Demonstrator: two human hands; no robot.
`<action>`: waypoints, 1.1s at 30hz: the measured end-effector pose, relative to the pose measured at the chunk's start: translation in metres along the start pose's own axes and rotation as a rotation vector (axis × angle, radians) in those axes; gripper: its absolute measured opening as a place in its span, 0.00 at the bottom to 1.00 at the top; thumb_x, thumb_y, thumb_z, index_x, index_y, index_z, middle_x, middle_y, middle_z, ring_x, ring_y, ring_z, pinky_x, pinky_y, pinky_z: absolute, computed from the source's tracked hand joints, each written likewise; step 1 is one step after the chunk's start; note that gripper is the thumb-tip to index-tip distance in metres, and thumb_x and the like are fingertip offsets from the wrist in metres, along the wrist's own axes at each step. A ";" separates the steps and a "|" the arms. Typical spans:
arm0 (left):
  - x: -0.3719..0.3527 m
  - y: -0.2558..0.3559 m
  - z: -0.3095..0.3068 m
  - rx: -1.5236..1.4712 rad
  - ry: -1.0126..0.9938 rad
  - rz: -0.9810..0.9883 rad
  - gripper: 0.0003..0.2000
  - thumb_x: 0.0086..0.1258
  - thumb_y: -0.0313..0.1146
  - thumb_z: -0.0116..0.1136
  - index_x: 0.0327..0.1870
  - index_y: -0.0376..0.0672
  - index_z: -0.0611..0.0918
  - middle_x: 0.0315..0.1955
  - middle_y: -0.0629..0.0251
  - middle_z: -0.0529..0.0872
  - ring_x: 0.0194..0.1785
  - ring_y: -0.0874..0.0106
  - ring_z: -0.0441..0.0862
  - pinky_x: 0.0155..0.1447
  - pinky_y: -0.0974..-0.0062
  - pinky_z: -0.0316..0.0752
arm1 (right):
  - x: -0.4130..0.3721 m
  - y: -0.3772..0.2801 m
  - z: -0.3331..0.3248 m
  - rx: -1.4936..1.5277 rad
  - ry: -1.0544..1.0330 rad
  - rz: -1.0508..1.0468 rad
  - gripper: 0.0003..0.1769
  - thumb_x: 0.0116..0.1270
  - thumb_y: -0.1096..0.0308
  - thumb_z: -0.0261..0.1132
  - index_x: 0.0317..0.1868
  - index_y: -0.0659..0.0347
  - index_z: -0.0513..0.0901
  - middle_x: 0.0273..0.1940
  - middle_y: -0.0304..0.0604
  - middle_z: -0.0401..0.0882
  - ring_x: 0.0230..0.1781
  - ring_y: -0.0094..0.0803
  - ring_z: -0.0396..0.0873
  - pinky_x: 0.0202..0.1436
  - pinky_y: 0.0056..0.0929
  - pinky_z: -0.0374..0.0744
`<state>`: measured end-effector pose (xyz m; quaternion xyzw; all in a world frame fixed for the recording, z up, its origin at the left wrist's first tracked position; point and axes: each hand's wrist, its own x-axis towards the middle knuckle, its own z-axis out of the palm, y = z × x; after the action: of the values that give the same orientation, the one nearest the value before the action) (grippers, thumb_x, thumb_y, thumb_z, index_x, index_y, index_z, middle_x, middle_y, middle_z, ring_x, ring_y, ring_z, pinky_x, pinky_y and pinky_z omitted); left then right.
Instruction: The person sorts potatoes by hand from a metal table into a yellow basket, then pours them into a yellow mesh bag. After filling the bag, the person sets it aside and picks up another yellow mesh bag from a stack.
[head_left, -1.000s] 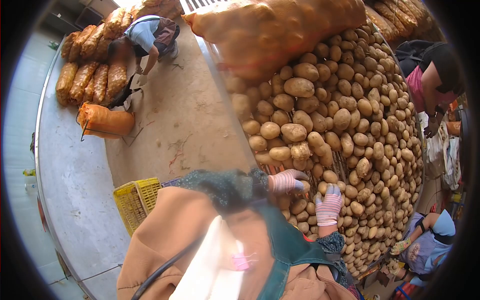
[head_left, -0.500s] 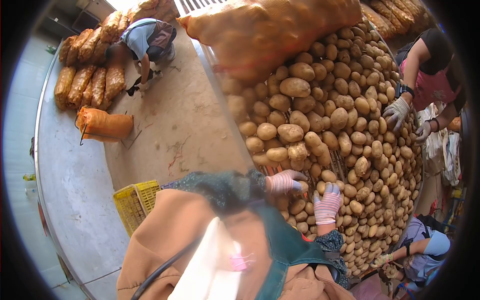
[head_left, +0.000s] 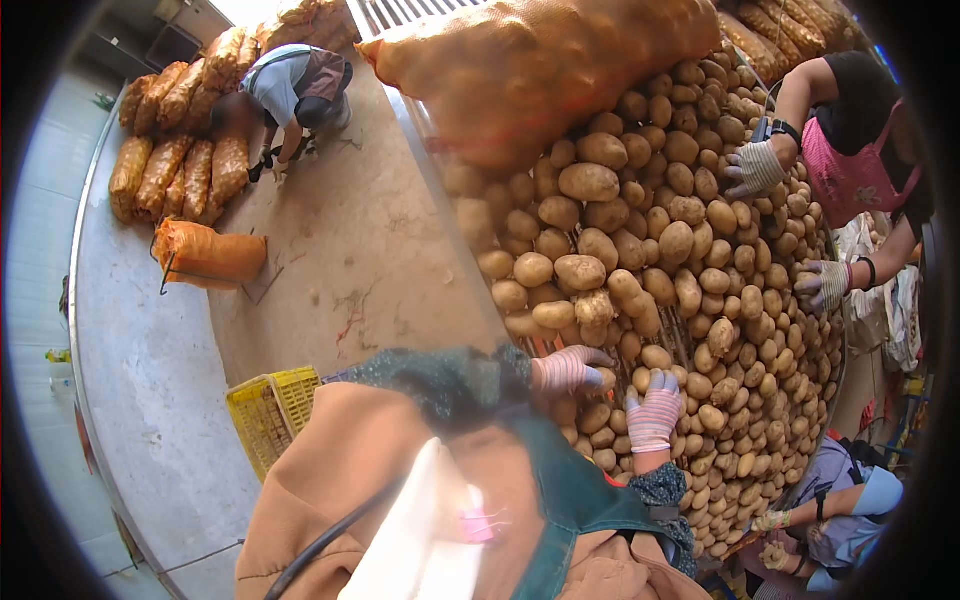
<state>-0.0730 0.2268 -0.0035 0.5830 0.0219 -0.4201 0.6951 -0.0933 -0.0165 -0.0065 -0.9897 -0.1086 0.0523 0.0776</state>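
Many potatoes [head_left: 677, 240] cover a large slatted surface in front of me. My left hand [head_left: 568, 370], in a striped knit glove, reaches in from the left over its near edge. Its fingers are stretched out and apart, touching a small potato [head_left: 606, 379] at the fingertips. Beside it, my right hand [head_left: 655, 415], in a matching glove, lies palm down with fingers spread over the potatoes. The fingertips rest against a potato [head_left: 656, 357]; what lies under the palm is hidden.
A full orange mesh sack [head_left: 530, 70] lies across the far end. Two co-workers' gloved hands [head_left: 757, 170] [head_left: 770, 522] work along the right side. Left are a yellow crate [head_left: 262, 410], an orange sack on a stand [head_left: 212, 250], stacked sacks [head_left: 165, 170] and a bending person [head_left: 300, 85].
My hands have barely moved. The co-worker at upper right has moved both hands, one farther up over the potatoes. The bending person at the left has shifted their hands slightly.
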 end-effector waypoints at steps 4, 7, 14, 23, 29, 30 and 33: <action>-0.001 0.001 0.001 -0.039 0.005 0.003 0.33 0.61 0.42 0.65 0.68 0.34 0.78 0.48 0.57 0.87 0.51 0.69 0.83 0.55 0.71 0.79 | 0.000 0.002 0.005 -0.018 0.024 0.001 0.33 0.54 0.58 0.75 0.58 0.63 0.75 0.59 0.55 0.72 0.56 0.54 0.75 0.63 0.50 0.74; -0.003 0.005 0.001 -0.060 -0.006 -0.020 0.31 0.63 0.42 0.65 0.66 0.35 0.79 0.46 0.59 0.87 0.49 0.70 0.83 0.53 0.73 0.79 | 0.002 0.000 0.000 0.012 -0.061 0.062 0.34 0.54 0.58 0.76 0.59 0.63 0.75 0.60 0.54 0.71 0.55 0.54 0.76 0.63 0.51 0.74; 0.013 -0.003 0.005 -0.130 -0.045 0.019 0.27 0.64 0.40 0.63 0.65 0.38 0.80 0.44 0.61 0.86 0.47 0.71 0.83 0.50 0.75 0.80 | -0.004 0.012 0.009 0.095 0.051 -0.019 0.35 0.52 0.59 0.77 0.58 0.64 0.76 0.58 0.55 0.73 0.55 0.57 0.75 0.62 0.52 0.74; 0.030 -0.003 0.009 -0.268 -0.173 0.030 0.27 0.63 0.42 0.61 0.64 0.44 0.81 0.49 0.62 0.85 0.53 0.70 0.81 0.52 0.69 0.80 | -0.004 0.009 0.004 0.176 0.063 -0.025 0.33 0.49 0.61 0.78 0.55 0.63 0.77 0.55 0.57 0.74 0.54 0.58 0.75 0.60 0.52 0.75; 0.006 0.011 0.014 -0.573 -0.161 -0.268 0.19 0.68 0.46 0.62 0.56 0.50 0.83 0.48 0.68 0.85 0.54 0.72 0.77 0.58 0.70 0.73 | -0.001 0.007 0.004 0.148 0.104 -0.044 0.30 0.50 0.63 0.76 0.53 0.65 0.77 0.52 0.58 0.75 0.53 0.58 0.76 0.59 0.51 0.77; 0.006 0.012 0.013 -0.636 -0.180 -0.311 0.18 0.69 0.48 0.62 0.55 0.51 0.83 0.48 0.69 0.85 0.53 0.72 0.76 0.59 0.70 0.72 | -0.001 0.005 0.002 0.148 0.101 -0.038 0.30 0.51 0.63 0.76 0.53 0.65 0.77 0.52 0.58 0.75 0.53 0.58 0.76 0.59 0.51 0.76; 0.002 0.020 0.013 -0.674 -0.112 -0.314 0.11 0.78 0.46 0.56 0.47 0.53 0.85 0.40 0.76 0.87 0.45 0.78 0.80 0.48 0.74 0.75 | -0.002 0.004 0.001 0.137 0.100 -0.027 0.30 0.51 0.63 0.76 0.54 0.65 0.77 0.52 0.58 0.75 0.53 0.58 0.76 0.60 0.51 0.76</action>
<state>-0.0657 0.2146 0.0153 0.2873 0.2098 -0.5220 0.7752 -0.0943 -0.0203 -0.0081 -0.9819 -0.1143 0.0091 0.1510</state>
